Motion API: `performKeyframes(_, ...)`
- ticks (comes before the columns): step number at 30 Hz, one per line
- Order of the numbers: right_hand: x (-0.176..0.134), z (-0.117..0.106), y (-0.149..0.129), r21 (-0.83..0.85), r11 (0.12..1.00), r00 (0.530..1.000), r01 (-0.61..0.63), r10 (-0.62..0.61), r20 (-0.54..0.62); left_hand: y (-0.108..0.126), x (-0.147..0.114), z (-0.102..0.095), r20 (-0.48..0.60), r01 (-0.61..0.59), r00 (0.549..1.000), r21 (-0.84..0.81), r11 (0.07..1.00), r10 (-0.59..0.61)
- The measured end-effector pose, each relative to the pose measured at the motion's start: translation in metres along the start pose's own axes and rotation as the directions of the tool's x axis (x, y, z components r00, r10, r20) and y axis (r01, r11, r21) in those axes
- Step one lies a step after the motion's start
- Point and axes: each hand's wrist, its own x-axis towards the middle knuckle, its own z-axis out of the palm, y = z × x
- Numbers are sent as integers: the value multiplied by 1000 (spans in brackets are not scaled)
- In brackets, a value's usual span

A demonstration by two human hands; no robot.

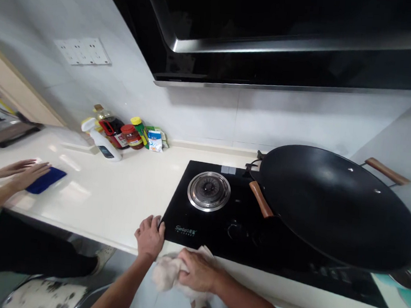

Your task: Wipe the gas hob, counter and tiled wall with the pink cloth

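My right hand [198,271] grips a crumpled whitish cloth [167,271] at the front edge of the counter, below the gas stove [206,226]. Part of the cloth hangs over the edge. My left hand [150,237] rests on the counter at the stove's front left corner, fingers laid out and nothing held. A round burner [209,191] with a metal ring sits on the stove's left side, and a control knob [235,230] is nearer the front. Over the right side stands a large black wok [338,204] with wooden handles.
On the left, a co-worker's hands [27,174] press on a dark blue cloth [47,180]. A white spray bottle [102,142], a red-lidded jar [132,136] and other seasonings stand by the wall. A black range hood [290,41] overhangs the stove. A patterned stool [45,296] is below.
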Motion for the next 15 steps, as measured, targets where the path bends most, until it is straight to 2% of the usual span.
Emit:
performKeyframes(2, -1, -20, 1, 106, 993, 995, -60, 67, -70, 1, -1, 0, 1, 4, 1000, -5, 1000, -4)
performKeyframes(4, 6, -51, 6, 109, 994, 983, -27, 46, -179, 1, -2, 1, 3, 8, 1000, -10, 1000, -8)
performKeyframes(6, 16, -79, 16, -14, 999, 958, -45, 39, -283, 0, -3, 1, 2, 8, 1000, -17, 1000, -8)
performKeyframes(8, 24, -90, 28, -184, 970, 937, -157, 88, -337, 0, -4, 1, -2, 8, 1000, -23, 1000, -8)
performKeyframes(11, 34, -78, 45, -369, 887, 933, -278, 158, -323, -2, -5, 3, -7, 6, 1000, -40, 999, -7)
performKeyframes(15, 54, -48, 44, -379, 889, 945, -255, 146, -292, -6, -5, 5, -18, 8, 1000, -79, 997, -9)
